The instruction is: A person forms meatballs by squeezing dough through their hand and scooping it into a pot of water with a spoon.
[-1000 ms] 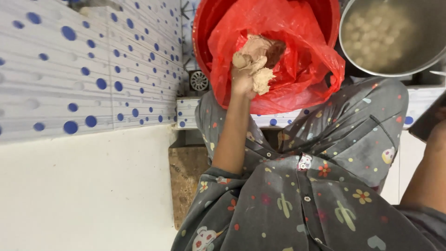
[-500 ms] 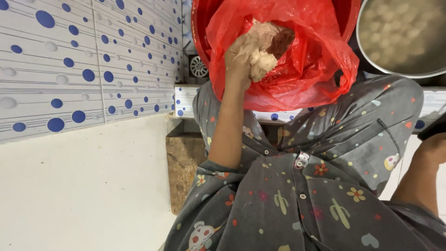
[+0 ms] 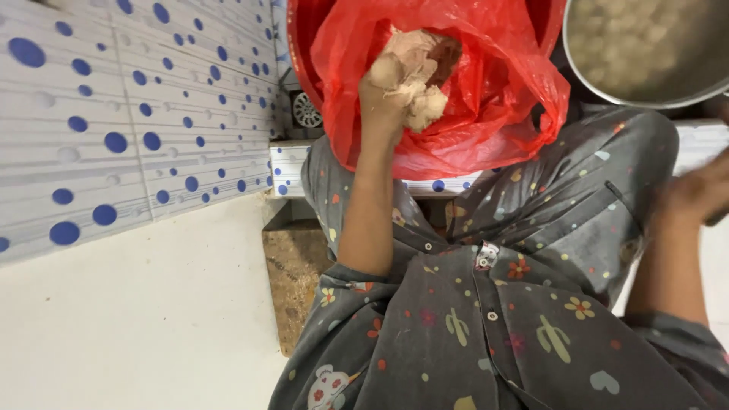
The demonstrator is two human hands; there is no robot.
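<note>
One hand closed around pale paste

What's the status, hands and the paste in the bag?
Left hand in red bag, closed on pale paste. Right hand blurred at frame edge, grip unclear. Metal pot of pale balls beside bag. Nothing blocking.

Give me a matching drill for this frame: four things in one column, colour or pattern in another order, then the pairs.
Things:
1. plastic bag
2. metal pot
3. wall tiles
4. paste lump in the left hand

Looks:
A. white with blue dots
B. pale beige
C. red
D. silver rim, pale round balls inside

Pairs: 1-C, 2-D, 3-A, 4-B
</note>
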